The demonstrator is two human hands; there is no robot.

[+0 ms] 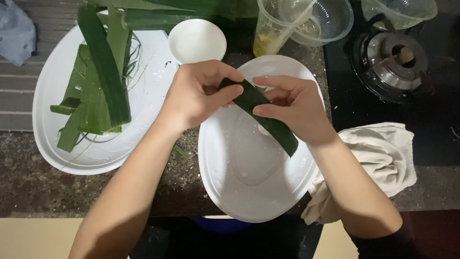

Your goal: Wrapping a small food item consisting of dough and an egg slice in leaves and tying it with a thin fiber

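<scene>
Dark and speckled, the desk [28,187] carried two big white oval trays. Both hands held one long dark green leaf strip [268,115] over the nearer tray [239,192]. The left hand [199,93] pinched the top end of the strip, and that grip was narrow, thumb against fingers. The right hand [292,108] pinched the strip a little lower down, and its grip was narrow too. Below the two grips the loose end of the strip hung down toward the tray.

The strip looked smooth, shiny and stiff, with straight edges. It might have split along its length if the hands bent it too hard. It looked wet, so it might also have slid out of the fingers and dropped onto the tray.

Off to the left of the grips, more long green leaves [96,91] lay in a heap on the other tray [57,148], which looked wet and glossy. Just above the hands stood a small round white bowl [197,41] and a clear plastic cup [275,26] with something yellow at the bottom. A bump from an elbow could have tipped that cup. To the right of the grips lay a soft, crumpled pale cloth [383,153].
</scene>
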